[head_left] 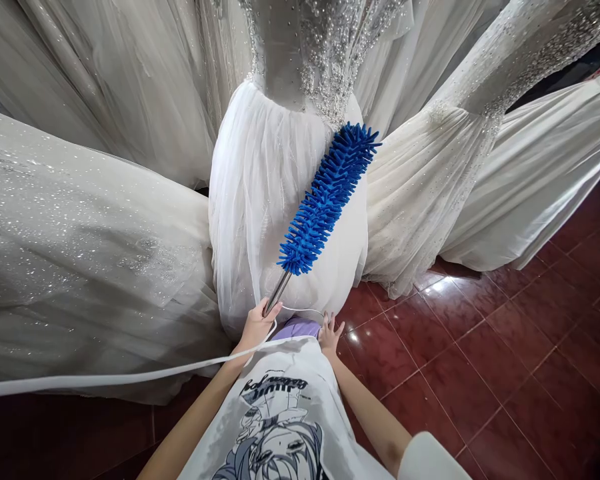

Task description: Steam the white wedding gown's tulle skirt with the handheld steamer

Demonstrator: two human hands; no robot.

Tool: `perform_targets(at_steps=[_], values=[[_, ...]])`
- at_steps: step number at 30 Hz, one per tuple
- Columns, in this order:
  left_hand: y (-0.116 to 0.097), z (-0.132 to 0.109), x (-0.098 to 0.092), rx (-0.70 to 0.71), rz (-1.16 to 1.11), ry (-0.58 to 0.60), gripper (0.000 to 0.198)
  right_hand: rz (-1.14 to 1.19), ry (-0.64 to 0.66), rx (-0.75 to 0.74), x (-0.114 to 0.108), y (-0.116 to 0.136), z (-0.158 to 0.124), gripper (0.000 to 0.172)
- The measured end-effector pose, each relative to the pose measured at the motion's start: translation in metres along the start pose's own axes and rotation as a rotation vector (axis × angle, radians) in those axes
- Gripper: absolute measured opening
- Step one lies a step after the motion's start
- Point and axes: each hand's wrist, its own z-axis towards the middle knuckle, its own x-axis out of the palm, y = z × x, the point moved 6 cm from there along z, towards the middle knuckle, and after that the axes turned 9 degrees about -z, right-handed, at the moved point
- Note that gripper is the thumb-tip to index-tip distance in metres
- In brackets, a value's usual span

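Observation:
My left hand [257, 327] grips the metal handle of a blue chenille duster [326, 196]. Its fluffy head slants up to the right across the skirt of a white tulle gown [260, 193] with a beaded bodice, straight ahead. My right hand [330, 333] hangs low by the gown's hem with its fingers spread and nothing in it. A thin white cord [110, 380] runs from the left edge past my left wrist.
More white gowns crowd around: a glittery skirt [80, 247] at left, a beaded gown [445, 167] and a satin one [535, 180] at right. Dark red floor tiles [490, 360] spread to the right and front. My printed white shirt [285, 413] fills the bottom.

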Motion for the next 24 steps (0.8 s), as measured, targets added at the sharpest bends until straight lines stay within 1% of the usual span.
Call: perform_targets(at_steps=[5,8,10,13,16,18,20,22,24], values=[[-0.001,-0.002,-0.003,0.012,0.003,-0.016,0.042,-0.076,0.069,-0.103,-0.019,0.013,-0.002,0.054],[-0.002,-0.002,-0.005,0.013,0.0,-0.011,0.042,-0.122,0.087,-0.2,-0.037,0.015,-0.006,0.053],[-0.003,-0.003,-0.008,0.004,0.005,-0.002,0.041,-0.139,0.1,-0.282,-0.053,0.007,-0.013,0.048],[-0.005,-0.004,-0.013,0.003,0.032,-0.006,0.04,-0.143,0.108,-0.382,-0.082,-0.015,-0.031,0.035],[-0.007,-0.004,-0.016,0.013,0.052,-0.01,0.041,-0.135,0.103,-0.413,-0.115,-0.034,-0.051,0.032],[-0.008,-0.004,-0.017,0.018,0.058,-0.012,0.042,-0.121,0.113,-0.438,-0.137,-0.038,-0.062,0.033],[-0.009,-0.004,-0.016,0.024,0.062,-0.013,0.042,-0.097,0.152,-0.463,-0.155,-0.038,-0.067,0.033],[-0.009,-0.003,-0.015,0.031,0.063,-0.012,0.043,-0.055,0.204,-0.481,-0.167,-0.039,-0.067,0.031],[-0.009,-0.002,-0.015,0.038,0.061,-0.01,0.043,-0.007,0.257,-0.494,-0.174,-0.041,-0.063,0.029]])
